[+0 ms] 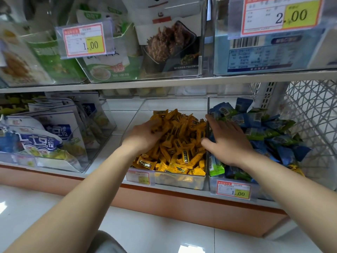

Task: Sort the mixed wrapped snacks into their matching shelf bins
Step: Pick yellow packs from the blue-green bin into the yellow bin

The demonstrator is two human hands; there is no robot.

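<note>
- On the lower shelf a clear middle bin was heaped with yellow snacks, small wrapped bars with dark labels.
- Just to its right, sharing a wall, a second clear bin held blue and green snacks; one yellow wrapper showed at that pile's near right edge.
- Well to the left, a third clear bin carried larger white-and-blue pouches, leaning back in a row.
- The upper shelf bore clear bins with green pouches, a pouch with a dark food picture and a blue box.
- Price tags hung on the near fronts of the bins.
- The yellow bars lay jumbled, their long axes pointing every way; a near one lay roughly left to right, slightly slanted.
- A green bar stood in the near left corner of the right bin, its long axis running near to far.
- The left hand was sunk in the far left part of the yellow heap, fingers curled down with their tips buried; whether they clasped a bar could not be told.
- The right hand lay palm down over the wall between the two bins, its fingers straight and spread, holding nothing, thumb on the yellow side.
</note>
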